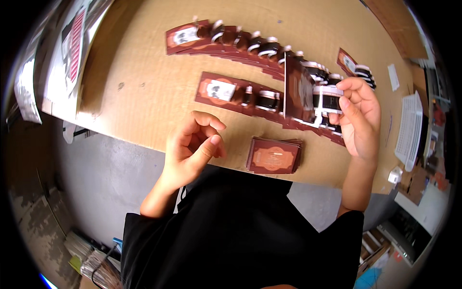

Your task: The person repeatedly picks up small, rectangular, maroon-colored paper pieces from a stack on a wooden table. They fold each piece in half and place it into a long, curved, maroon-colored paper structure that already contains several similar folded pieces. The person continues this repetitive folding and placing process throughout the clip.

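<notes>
My right hand pinches a black loop with white edges between thumb and fingers. A brown card stands upright at the left end of that loop and seems joined to it; what kind of article it is cannot be made out. Beneath lies a row of overlapping brown cards with similar dark loops on them. My left hand hovers near the table's front edge, fingers loosely curled, thumb apart, holding nothing. Between both hands, close to the front edge, sits a stack of brown cards with orange labels.
Farther back, a longer row of overlapping cards with loops curves across the brown tabletop. Another card with loops lies at the right. A white keyboard-like panel stands along the right edge; shiny packaging is at the far left.
</notes>
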Available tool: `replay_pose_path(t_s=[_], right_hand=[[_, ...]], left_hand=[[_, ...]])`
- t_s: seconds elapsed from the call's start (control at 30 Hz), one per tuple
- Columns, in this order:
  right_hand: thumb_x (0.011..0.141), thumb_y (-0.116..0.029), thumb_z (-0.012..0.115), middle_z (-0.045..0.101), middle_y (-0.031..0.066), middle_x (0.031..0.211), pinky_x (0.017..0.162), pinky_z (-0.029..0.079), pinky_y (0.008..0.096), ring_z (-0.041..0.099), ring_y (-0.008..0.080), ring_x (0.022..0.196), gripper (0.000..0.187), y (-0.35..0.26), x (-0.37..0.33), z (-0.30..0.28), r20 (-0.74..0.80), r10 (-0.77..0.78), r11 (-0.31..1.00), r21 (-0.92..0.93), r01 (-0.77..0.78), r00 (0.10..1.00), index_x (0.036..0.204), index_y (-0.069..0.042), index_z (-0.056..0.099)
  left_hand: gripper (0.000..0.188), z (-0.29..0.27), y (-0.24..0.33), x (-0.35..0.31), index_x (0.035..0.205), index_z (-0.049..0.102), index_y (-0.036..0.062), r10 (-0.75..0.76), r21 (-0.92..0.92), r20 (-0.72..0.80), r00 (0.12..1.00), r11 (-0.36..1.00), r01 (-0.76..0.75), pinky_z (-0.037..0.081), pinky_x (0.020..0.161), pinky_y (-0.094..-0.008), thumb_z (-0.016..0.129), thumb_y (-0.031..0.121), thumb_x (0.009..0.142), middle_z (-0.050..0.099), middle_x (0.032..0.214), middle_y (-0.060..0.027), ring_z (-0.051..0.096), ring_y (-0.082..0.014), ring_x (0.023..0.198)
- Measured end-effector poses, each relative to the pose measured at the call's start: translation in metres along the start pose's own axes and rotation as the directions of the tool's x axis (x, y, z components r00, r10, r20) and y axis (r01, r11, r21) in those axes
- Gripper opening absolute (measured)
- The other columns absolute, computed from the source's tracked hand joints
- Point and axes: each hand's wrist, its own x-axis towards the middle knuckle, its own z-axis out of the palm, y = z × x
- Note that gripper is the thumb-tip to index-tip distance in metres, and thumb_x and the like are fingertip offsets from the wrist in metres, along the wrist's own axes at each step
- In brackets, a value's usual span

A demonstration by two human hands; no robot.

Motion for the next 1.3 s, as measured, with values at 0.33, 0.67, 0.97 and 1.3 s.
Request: replay_pose_path(t_s=[0.33, 0.67, 0.97, 1.3], right_hand=[[0.081, -0.007, 0.058, 0.06, 0.0069, 0.087, 0.07, 0.042, 0.0216, 0.055, 0.01, 0.078, 0.011, -0.01, 0.143, 0.101, 0.347, -0.094, 0.872, -0.424, 0.245, 0.933, 0.09, -0.001, 0.056], [0.076, -0.004, 0.064, 0.061, 0.0088, 0.072, 0.056, 0.046, 0.0229, 0.058, 0.0127, 0.064, 0.009, 0.02, 0.195, 0.151, 0.239, 0.073, 0.817, -0.572, 0.08, 0.968, 0.078, 0.0, 0.057], [0.078, -0.004, 0.062, 0.062, 0.0088, 0.075, 0.061, 0.048, 0.0233, 0.06, 0.0132, 0.067, 0.006, 0.013, 0.187, 0.146, 0.298, 0.089, 0.842, -0.532, 0.088, 0.95, 0.077, 0.0, 0.057], [0.078, -0.001, 0.061, 0.063, 0.011, 0.08, 0.067, 0.049, 0.0246, 0.061, 0.0149, 0.074, 0.005, 0.013, 0.177, 0.142, 0.362, 0.026, 0.919, -0.374, 0.12, 0.932, 0.08, 0.001, 0.057]], left_hand=[[0.01, -0.032, -0.026, -0.019, 0.096, 0.049, 0.0003, 0.064, -0.033, -0.145, 0.987, 0.997, -0.07, 0.043, 0.059, -0.021, 0.049, 0.005, 0.087, 0.054, 0.076, -0.004, 0.056, -0.0095, 0.066], [0.01, -0.041, -0.029, -0.018, 0.093, 0.054, -0.0014, 0.14, -0.013, -0.034, 0.99, 0.99, -0.14, 0.045, 0.055, -0.0201, 0.05, 0.001, 0.083, 0.056, 0.072, -0.0043, 0.056, -0.0082, 0.062], [0.01, -0.046, -0.031, -0.016, 0.09, 0.055, 0.0, 0.147, 0.058, 0.026, 0.989, 0.987, -0.148, 0.043, 0.054, -0.0226, 0.051, 0.002, 0.081, 0.054, 0.071, -0.0049, 0.054, -0.0114, 0.062], [0.01, -0.044, -0.032, -0.015, 0.088, 0.057, 0.0, 0.22, 0.102, 0.019, 0.975, 0.97, -0.221, 0.046, 0.055, -0.0244, 0.052, 0.001, 0.079, 0.056, 0.074, -0.0068, 0.058, -0.0138, 0.063]])
